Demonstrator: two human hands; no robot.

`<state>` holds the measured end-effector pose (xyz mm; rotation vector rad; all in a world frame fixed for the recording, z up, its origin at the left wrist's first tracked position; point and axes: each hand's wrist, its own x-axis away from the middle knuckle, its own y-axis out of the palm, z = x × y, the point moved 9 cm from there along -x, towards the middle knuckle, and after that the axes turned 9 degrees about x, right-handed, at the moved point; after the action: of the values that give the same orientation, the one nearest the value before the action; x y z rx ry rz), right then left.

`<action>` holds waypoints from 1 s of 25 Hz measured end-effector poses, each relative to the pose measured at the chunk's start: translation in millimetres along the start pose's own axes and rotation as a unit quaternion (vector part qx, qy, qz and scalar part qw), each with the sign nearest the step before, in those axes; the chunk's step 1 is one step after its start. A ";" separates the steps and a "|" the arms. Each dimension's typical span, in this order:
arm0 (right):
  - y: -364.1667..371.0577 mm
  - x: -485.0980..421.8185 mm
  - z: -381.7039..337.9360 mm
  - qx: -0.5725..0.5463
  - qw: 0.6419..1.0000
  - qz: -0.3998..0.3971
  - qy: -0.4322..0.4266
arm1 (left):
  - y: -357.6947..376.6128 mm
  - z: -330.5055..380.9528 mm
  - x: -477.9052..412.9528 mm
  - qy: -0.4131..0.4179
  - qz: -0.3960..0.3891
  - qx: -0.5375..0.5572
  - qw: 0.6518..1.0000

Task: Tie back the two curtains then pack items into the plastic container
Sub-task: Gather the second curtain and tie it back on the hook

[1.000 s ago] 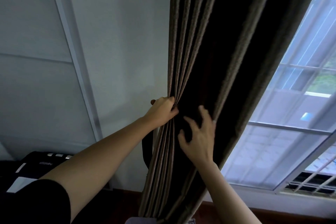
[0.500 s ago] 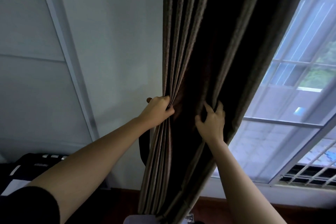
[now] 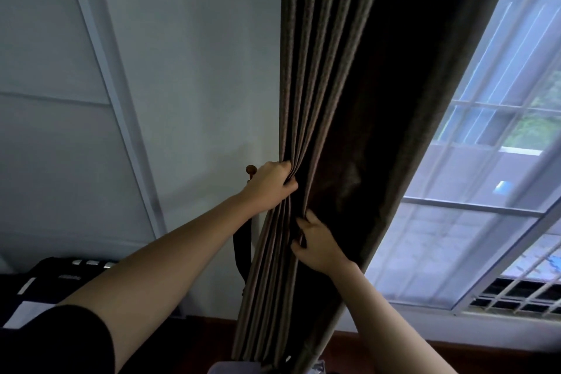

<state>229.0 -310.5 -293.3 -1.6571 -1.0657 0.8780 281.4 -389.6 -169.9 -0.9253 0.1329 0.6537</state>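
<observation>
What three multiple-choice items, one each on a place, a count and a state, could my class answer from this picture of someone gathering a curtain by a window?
1. Where is the window relative to the curtain?
A. To its right
B. To its left
C. Behind the viewer

2. How many hands touch the curtain?
A. None
B. One
C. Two

3. What state is the curtain in?
A. Spread flat across the window
B. Bunched into folds
C. Lying on the floor

Answers:
1. A: the window shows daylight to the right of the curtain, with plain wall on the left.
2. C: the left hand clutches the pleats, and the right hand grips them lower down.
3. B: the cloth hangs in tight vertical pleats drawn together at the hands, leaving the glass uncovered.
</observation>
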 end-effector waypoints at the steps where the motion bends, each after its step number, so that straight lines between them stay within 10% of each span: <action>1: 7.5 0.1 1.2 0.010 1.000 -0.017 0.000 | 0.2 1.2 0.1 -0.001 0.001 0.000 1.000; 17: 24.7 8.6 -18.5 0.046 0.997 -0.033 -0.044 | 11.4 26.1 0.1 -0.007 0.051 -0.079 0.996; 19: -20.4 24.2 -11.8 0.079 0.991 0.105 -0.016 | 5.7 20.6 -2.1 -0.013 0.053 -0.078 0.995; 22: -113.5 87.7 29.5 0.002 0.879 0.453 0.150 | -0.4 13.7 3.1 -0.001 0.058 -0.074 0.996; 25: -126.1 65.4 68.8 -0.031 0.911 0.371 0.176 | 0.8 20.8 13.3 0.024 0.048 -0.064 0.997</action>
<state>159.5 -205.2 -198.5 -2.2138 -0.1911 0.9553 288.1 -366.9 -162.9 -1.0630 0.1797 0.7358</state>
